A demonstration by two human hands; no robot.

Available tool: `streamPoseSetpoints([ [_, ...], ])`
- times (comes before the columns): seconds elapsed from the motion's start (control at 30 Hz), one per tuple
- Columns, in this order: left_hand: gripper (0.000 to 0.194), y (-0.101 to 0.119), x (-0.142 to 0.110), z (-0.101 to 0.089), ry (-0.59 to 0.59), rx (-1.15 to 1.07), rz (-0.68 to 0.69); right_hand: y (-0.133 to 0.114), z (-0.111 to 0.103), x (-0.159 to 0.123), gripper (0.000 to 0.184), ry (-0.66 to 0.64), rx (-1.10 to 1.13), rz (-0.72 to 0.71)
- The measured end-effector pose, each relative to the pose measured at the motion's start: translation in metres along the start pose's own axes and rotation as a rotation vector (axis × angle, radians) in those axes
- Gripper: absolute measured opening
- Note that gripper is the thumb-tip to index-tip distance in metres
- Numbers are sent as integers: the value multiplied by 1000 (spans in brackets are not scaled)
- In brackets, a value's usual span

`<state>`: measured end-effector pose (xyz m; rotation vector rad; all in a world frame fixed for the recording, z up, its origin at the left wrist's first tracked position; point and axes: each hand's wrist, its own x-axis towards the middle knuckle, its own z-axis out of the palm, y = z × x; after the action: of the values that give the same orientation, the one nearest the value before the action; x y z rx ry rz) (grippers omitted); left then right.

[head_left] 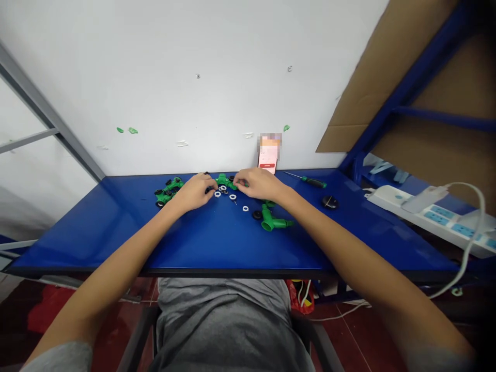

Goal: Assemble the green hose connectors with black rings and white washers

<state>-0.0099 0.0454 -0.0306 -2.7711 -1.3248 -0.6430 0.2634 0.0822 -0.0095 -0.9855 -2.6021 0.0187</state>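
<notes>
On the blue table, a green plastic pipe fitting (223, 179) lies between my two hands. My right hand (258, 182) has its fingertips closed at the right end of this fitting, with a bit of green between them. My left hand (197, 190) curls its fingers to the left of it, thumb near the forefinger; whatever they hold is hidden. White rings (233, 197) and small dark pieces (225, 191) are scattered just below. Nearer me lies a green T-shaped fitting (267, 223) beside a black cap (257, 215). More green fittings (166, 195) with black caps sit beyond my left forearm.
A lit phone (268, 155) leans on the white wall at the back. To the right lie a green-handled screwdriver (313, 182) and a round black object (329, 202). A white power strip (434, 212) with a cable runs along the right side of the blue table (116, 227).
</notes>
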Motion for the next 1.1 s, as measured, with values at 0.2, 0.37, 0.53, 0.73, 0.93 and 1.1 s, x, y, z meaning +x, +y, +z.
streamPoseSetpoints([
  [0.2,34,-6,0,10,-100,95,84,-2,14,-14,23,-118,-21,-66],
  [0.37,37,-10,-1,10,-108,62,119,-10,16,-11,28,-179,-109,-47],
  [0.53,35,-17,-1,13,-104,5,158,-11,16,-10,26,-213,-140,-41],
  [0.73,24,-20,1,16,-85,-11,146,-4,16,-9,24,-121,0,-26],
  [0.93,21,-17,1,14,-81,2,123,4,-5,-13,24,-260,217,-18],
  [1.1,20,-5,0,12,-39,9,96,9,-17,-18,28,-491,229,12],
])
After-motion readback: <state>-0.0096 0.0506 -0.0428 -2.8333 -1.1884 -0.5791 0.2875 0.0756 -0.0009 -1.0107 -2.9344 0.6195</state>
